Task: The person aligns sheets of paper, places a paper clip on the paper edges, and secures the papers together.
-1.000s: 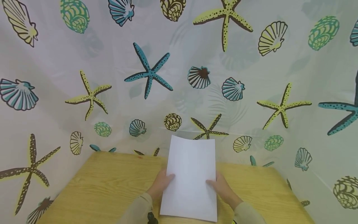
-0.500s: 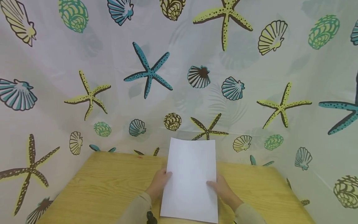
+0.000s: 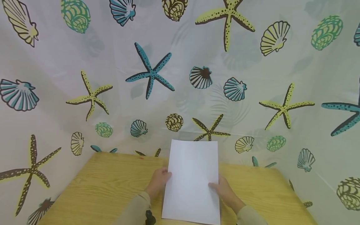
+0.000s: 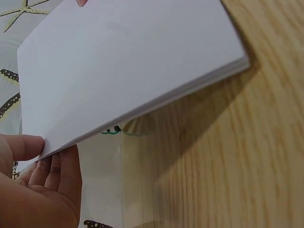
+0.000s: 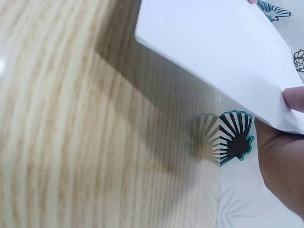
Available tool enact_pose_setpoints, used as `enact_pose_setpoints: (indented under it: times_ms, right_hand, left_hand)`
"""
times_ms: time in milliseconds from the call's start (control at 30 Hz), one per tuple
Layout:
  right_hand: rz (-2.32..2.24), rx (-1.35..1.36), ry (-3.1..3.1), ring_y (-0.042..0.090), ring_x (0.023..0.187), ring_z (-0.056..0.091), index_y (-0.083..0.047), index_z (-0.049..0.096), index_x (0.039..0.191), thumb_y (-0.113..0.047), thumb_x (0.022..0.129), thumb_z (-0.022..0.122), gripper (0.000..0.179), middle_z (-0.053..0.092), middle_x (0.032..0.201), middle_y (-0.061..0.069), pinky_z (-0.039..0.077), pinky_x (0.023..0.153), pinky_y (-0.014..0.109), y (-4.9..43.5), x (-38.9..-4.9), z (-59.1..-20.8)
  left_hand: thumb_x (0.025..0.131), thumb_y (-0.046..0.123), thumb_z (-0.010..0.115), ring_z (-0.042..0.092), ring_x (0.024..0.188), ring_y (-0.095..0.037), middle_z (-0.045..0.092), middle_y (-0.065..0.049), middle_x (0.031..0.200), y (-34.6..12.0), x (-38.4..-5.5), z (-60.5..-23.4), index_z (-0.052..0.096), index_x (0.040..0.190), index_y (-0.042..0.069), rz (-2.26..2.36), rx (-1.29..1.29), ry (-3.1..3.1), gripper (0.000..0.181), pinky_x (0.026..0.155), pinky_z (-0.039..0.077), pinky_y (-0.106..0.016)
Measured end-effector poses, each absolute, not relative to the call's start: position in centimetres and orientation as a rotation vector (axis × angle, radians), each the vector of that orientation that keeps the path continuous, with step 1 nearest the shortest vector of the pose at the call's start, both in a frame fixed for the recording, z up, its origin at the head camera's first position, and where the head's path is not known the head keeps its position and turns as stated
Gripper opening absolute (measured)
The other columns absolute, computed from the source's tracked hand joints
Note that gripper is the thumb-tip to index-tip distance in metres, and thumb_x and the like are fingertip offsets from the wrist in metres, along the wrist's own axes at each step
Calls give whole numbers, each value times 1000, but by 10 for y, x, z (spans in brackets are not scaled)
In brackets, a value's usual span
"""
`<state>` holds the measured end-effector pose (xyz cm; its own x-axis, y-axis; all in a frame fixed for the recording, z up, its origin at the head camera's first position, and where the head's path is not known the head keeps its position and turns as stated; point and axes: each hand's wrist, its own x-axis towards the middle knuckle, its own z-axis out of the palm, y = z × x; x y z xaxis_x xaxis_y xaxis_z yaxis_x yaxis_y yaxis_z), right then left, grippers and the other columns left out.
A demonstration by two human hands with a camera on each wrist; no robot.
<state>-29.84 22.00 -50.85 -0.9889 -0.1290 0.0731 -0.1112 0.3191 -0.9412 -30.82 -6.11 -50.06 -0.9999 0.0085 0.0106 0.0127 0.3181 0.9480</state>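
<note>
A stack of blank white paper (image 3: 192, 181) is held up between both hands, tilted, its far end higher than its near end. In the left wrist view the layered sheet edges of the paper (image 4: 185, 88) show. My left hand (image 3: 159, 181) pinches the left long edge, thumb on top and fingers underneath. On the opposite edge my right hand (image 3: 226, 191) grips with its thumb (image 5: 294, 99) over the top face; its fingers are mostly hidden beneath. The near corners hang over the table, casting a shadow on it.
A light wood-grain table (image 3: 112, 187) lies below the paper. White curtain (image 3: 180, 103) printed with starfish and shells encloses the back and both sides. A small dark object (image 3: 150, 217) shows beside the left sleeve (image 3: 135, 209).
The left hand's thumb has shifted outward to the paper's left edge, and its grip sits slightly farther up. The stack has dipped slightly in view. The right hand keeps its hold.
</note>
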Motion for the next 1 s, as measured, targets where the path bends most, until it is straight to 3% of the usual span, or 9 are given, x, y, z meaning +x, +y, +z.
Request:
enact_pose_setpoints:
  times_ms: [200,433,600,767,1000]
  right_hand:
    - [-1801,-219,2551,45,121,44,13,34,137,2,86,55,56,44,134,32,37,99,56,220,-298,-509]
    - [-1804,-204,2547,42,118,48,15,38,134,2,86,55,53,47,130,32,39,97,56,220,-296,-510]
    - [-1789,-206,2550,45,122,44,15,36,135,0,86,55,54,44,133,33,34,100,57,220,-294,-508]
    - [-1811,-202,2529,46,123,41,15,36,135,1,87,55,53,43,134,33,33,101,58,221,-293,-508]
    - [-1833,-210,2539,47,125,39,16,35,134,3,85,54,54,42,135,34,31,103,57,223,-293,-510]
  left_hand:
    - [90,10,58,62,85,-24,65,-17,98,-71,-311,-504,59,114,-9,-1836,-116,-2524,31,73,55,-37]
    - [89,3,58,62,75,-19,66,-12,91,-78,-314,-504,62,103,-8,-1936,-146,-2474,18,67,56,-33]
    - [88,2,58,62,75,-18,65,-10,88,-82,-313,-505,62,99,-6,-1941,-163,-2476,15,68,56,-33]
    - [90,4,58,63,80,-22,65,-9,90,-87,-313,-507,64,101,-4,-1964,-185,-2463,15,71,56,-35]
    - [93,5,55,66,80,-24,67,-16,93,-94,-314,-512,60,106,-10,-1988,-223,-2461,21,73,56,-40]
